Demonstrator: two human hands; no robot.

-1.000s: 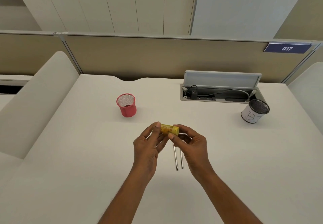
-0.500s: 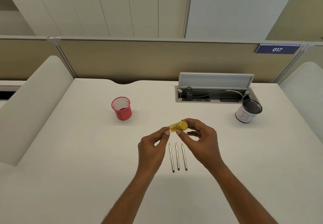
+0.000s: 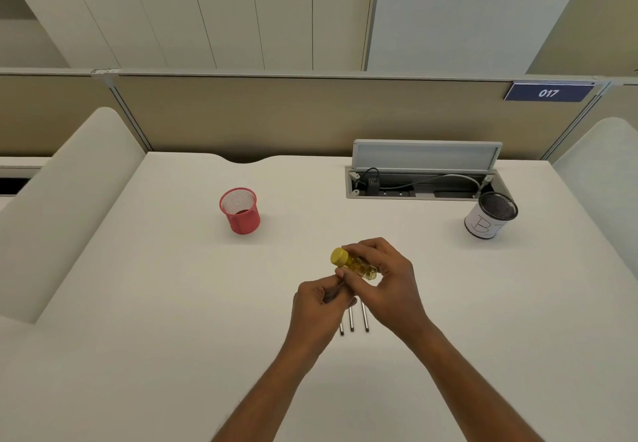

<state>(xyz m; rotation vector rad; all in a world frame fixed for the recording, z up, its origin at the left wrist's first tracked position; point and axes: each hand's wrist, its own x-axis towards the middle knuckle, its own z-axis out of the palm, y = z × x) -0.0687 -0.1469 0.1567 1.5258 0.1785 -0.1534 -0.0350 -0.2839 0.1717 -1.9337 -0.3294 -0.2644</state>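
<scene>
Fingers (image 3: pixel 371 246) of right hand (image 3: pixel 390 286) grip yellow handle (image 3: pixel 355 264) above tabletop (image 3: pixel 172 303); we see its long axis diagonal, cap end pointing far-left. Left hand (image 3: pixel 317 307) curled just beside; contents unclear.

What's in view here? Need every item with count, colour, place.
capped tube: 1, clear yellow, yellow cap, held above desk centre
metal rods: 3, silver, side by side on the desk, partly under the hands
red mesh cup: 1, red, left of centre
black mesh cup: 1, black with white wrap, far right
cable tray: 1, grey, lid up, rear right
desk: 1, white
number plate: 1, blue, "017", on partition
left hand: 1, fingers curled below the tube, grip contents unclear
right hand: 1, grip on the tube
</scene>
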